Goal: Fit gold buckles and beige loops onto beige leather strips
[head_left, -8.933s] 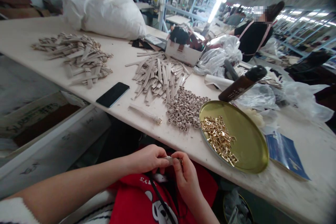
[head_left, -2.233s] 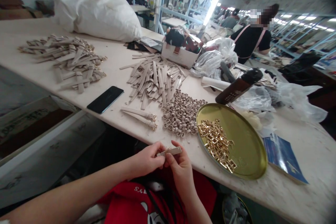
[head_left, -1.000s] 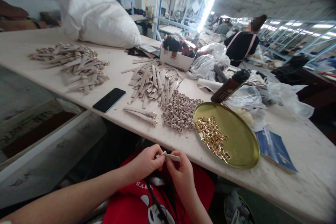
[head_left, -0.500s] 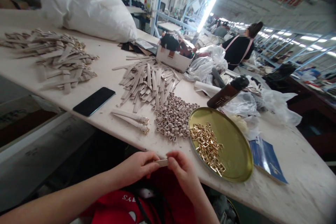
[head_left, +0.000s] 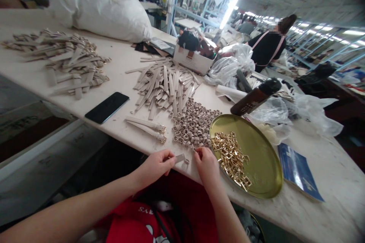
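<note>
My left hand point(head_left: 159, 165) pinches a short beige strap point(head_left: 180, 158), whose end points right over the table edge. A single small loop point(head_left: 186, 161) lies just past that end. My right hand point(head_left: 208, 165) is closed at the fingertips beside the near edge of a heap of beige loops point(head_left: 194, 121); what it pinches, if anything, is too small to make out. Two straps with gold buckles point(head_left: 146, 128) rest left of the loops. Gold buckles point(head_left: 230, 155) are piled in a round gold-coloured tray point(head_left: 266, 163) at my right.
Behind the loops spreads a pile of plain straps point(head_left: 164, 83); another strap pile point(head_left: 74, 59) is far left. A phone point(head_left: 107, 107) lies near the front edge. Around the tray are a dark bottle point(head_left: 253, 97) and a blue booklet point(head_left: 299, 172). A white box point(head_left: 194, 59) and large white sack point(head_left: 99, 7) stand behind.
My hands have moved apart and forward over the table edge. The right hand has let go of the strap and reached to the loops, while the left still holds it. The view shifted slightly.
</note>
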Motion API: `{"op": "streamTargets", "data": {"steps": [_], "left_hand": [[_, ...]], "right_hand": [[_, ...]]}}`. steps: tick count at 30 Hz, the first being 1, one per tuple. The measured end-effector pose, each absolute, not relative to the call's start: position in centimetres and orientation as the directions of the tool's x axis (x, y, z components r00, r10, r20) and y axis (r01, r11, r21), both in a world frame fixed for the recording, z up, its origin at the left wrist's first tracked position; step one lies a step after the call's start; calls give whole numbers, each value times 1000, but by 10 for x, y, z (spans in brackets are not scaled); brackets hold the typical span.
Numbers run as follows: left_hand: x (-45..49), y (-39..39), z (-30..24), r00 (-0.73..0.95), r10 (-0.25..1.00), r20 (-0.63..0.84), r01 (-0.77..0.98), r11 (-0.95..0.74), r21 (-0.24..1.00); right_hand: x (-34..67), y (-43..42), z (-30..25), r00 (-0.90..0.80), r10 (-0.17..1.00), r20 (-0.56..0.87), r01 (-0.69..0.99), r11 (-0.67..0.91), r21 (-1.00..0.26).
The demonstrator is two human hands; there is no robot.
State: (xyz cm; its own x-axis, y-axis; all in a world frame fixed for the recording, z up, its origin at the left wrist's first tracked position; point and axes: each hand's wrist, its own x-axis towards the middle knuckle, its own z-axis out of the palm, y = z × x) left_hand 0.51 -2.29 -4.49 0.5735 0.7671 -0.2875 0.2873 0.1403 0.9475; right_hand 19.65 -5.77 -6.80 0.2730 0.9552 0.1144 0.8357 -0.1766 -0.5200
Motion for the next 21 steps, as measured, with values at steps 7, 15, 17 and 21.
{"op": "streamTargets", "data": {"steps": [7, 15, 17, 21], "left_hand": [[28, -30, -46, 581, 801, -142, 503, -217, 836], [57, -22, -48, 662, 749, -17, 631, -546, 551], [57, -17, -43, 659, 752, -3, 607, -530, 592], [47, -21, -32, 699, 712, -59, 398, -319, 860]], "right_hand": [[193, -75, -73, 440, 897, -38, 380, -225, -897], [199, -94, -65, 553, 802, -224, -58, -231, -971], [195, -100, -59, 496, 796, -347, -298, -220, -929], [184, -110, -47, 289, 818, -497, -639, -222, -737]]}}
